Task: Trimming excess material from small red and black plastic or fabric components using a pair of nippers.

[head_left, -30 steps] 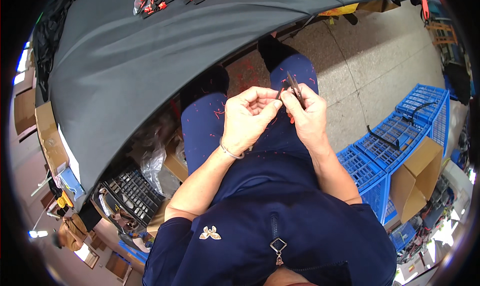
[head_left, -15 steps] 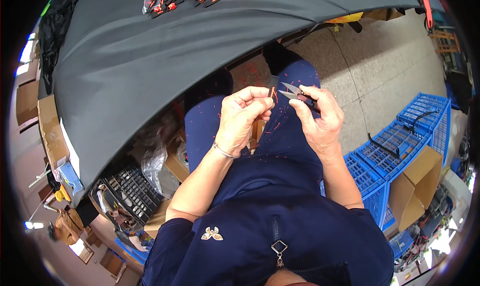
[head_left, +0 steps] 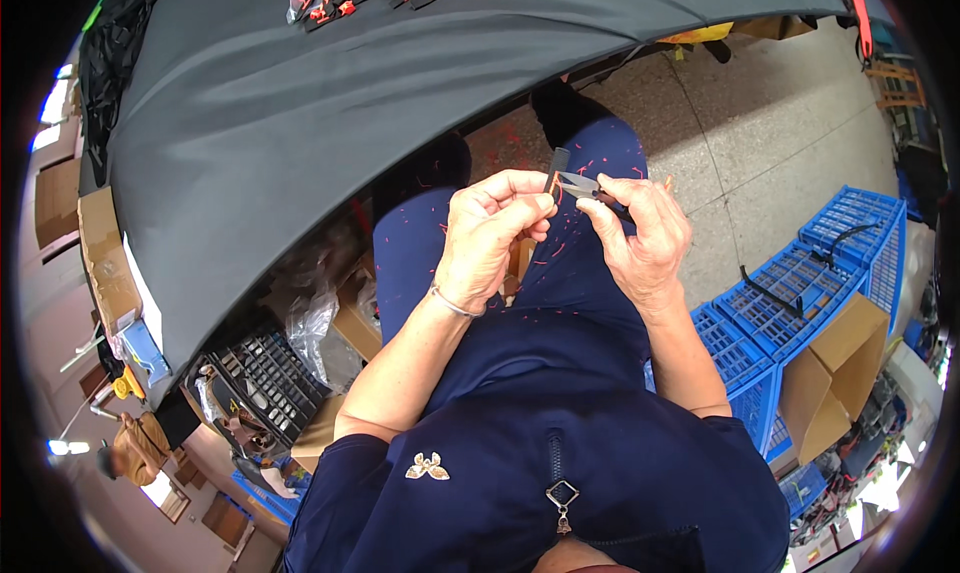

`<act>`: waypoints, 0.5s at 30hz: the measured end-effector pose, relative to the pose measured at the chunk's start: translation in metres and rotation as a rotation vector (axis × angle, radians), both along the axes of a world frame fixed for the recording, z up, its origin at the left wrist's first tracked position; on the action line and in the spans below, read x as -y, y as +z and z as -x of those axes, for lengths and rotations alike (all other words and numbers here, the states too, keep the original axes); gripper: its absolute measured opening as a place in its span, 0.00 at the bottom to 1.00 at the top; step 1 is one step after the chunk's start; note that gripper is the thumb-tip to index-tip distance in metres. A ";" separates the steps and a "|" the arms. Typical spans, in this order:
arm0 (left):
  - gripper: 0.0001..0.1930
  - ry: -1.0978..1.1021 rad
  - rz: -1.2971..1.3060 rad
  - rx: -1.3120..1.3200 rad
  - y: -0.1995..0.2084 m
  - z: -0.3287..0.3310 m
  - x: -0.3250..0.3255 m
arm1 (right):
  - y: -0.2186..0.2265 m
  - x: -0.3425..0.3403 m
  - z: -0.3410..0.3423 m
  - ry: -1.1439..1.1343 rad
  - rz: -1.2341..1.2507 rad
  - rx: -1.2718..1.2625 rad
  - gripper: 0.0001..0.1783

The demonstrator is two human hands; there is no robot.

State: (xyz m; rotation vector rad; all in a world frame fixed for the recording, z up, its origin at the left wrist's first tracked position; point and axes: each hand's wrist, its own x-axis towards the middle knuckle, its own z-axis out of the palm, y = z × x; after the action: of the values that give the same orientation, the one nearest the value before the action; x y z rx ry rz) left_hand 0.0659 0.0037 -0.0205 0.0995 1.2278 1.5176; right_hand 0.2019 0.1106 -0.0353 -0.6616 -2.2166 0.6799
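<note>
Taking the dark cloth-covered table (head_left: 330, 123) as my landmark, I see the left hand (head_left: 490, 238) just below its near edge, fingers pinched shut on a small dark strip (head_left: 553, 176). Right of it, the right hand (head_left: 640, 238) is closed around small metal snips (head_left: 580, 185), blades touching the strip's end. I judge this a trimming step (red thread bits litter the lap); the next cut calls for a steady strip. Blue crates (head_left: 800, 293) lie far right.
</note>
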 end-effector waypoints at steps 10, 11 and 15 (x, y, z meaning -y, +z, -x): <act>0.07 -0.002 0.028 -0.002 -0.006 0.001 0.006 | -0.007 0.008 0.000 -0.047 0.297 -0.013 0.11; 0.07 0.011 0.033 -0.006 -0.006 0.003 0.009 | -0.010 0.010 0.001 -0.084 0.420 -0.072 0.11; 0.06 0.091 0.134 -0.162 -0.012 0.020 0.038 | -0.015 0.015 0.004 -0.116 0.705 -0.144 0.08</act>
State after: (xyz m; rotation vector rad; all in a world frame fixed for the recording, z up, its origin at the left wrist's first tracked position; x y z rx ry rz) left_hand 0.0459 -0.0341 -0.0327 0.0801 1.4775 1.5244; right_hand 0.1983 0.0954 -0.0499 -1.0317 -1.7649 1.4185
